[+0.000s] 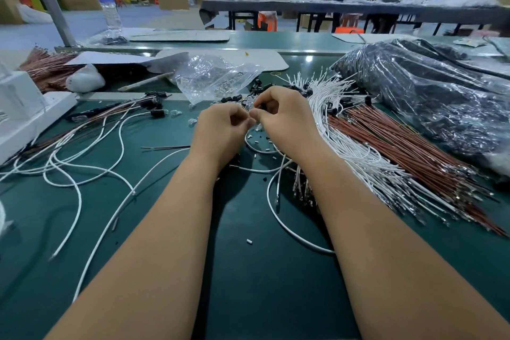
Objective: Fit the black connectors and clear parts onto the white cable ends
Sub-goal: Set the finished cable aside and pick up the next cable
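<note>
My left hand [220, 130] and my right hand [284, 116] meet over the green mat, fingertips almost touching. The right hand pinches a small black connector [262, 106]. The left hand's fingers curl round something small at its tips; what it is stays hidden. A white cable [271, 196] loops on the mat below the hands. Loose black connectors [234, 98] and clear parts [176, 112] lie just beyond the hands. A fanned bundle of white cables [358, 152] lies to the right.
A clear zip bag [212, 76] of clear parts sits behind the hands. Brown wires [408, 146] and a big black plastic bag [430, 96] fill the right. Finished white cables [82, 146] trail left, beside a white box [24, 107]. A water bottle [109, 5] stands far left.
</note>
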### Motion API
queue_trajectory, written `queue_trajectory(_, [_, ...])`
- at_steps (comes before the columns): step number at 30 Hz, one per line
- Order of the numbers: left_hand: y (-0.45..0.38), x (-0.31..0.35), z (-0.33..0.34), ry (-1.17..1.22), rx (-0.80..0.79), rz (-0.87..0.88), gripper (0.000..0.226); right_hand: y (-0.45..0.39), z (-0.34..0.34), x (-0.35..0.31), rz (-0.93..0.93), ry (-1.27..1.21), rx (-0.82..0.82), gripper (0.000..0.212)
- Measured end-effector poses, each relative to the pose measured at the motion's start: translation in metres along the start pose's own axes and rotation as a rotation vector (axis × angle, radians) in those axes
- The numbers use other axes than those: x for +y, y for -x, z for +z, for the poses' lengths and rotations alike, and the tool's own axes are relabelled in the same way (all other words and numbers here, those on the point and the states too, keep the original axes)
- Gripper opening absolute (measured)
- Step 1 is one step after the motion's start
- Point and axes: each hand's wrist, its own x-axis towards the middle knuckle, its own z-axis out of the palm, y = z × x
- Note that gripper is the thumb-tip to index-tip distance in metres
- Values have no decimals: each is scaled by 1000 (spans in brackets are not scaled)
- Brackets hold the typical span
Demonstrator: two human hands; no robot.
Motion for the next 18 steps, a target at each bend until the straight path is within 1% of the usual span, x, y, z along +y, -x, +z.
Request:
queue_trajectory(2, [-1, -1, -1, 35, 31, -2, 6, -1, -2, 0, 35, -13, -4, 23])
queue_trajectory(4, [-2, -2, -2, 43, 45, 1, 8, -1, -5, 1, 60, 48, -55, 39])
queue_trajectory(6, [-4, -2, -1, 40, 56, 1, 8, -1, -5, 4, 72, 203, -163, 52])
queue_trajectory(8, [-4, -3, 0, 33, 57, -3, 7, 1, -2, 6, 82, 376, -284, 57])
queue_trajectory(10, [-5, -3, 0, 21, 57, -3, 9, 2, 1, 8, 66, 480, -337, 53])
queue_trajectory(13, [-5, -2, 0, 24, 36, -13, 11, 3, 1, 8, 4, 588, -299, 30])
queue_trajectory(15, [-5, -1, 0, -2, 16, -24, 11, 3, 1, 9, -7, 598, -265, 18])
queue_trajectory(16, [-4, 0, 0, -13, 7, -30, 10, 4, 2, 8, -6, 595, -256, 15])
queue_trajectory(18, [-4, 0, 1, -25, -3, -45, 11, 5, 3, 7, -8, 574, -250, 19])
